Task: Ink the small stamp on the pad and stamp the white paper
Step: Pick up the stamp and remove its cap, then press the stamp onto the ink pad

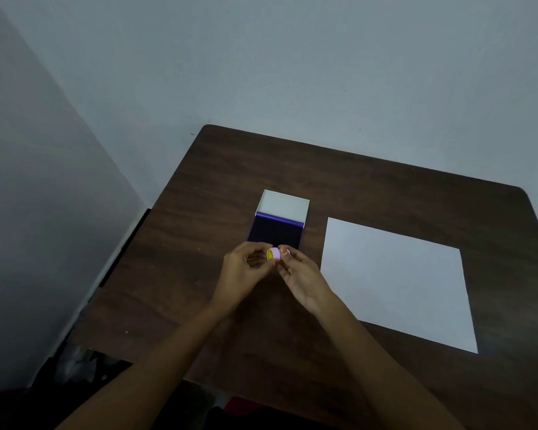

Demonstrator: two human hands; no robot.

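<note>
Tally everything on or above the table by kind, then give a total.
Small pink round stamp with yellow face, held between both hands: 1
Open purple ink pad with white lid: 1
White paper sheet: 1
Hands, left hand and right hand: 2
Total: 5

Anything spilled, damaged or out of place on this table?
Nothing stands out. The ink pad lies open with its white lid behind it, the white paper is flat and unmarked, and both hands, left and right, hold the small stamp just before the pad.
</note>
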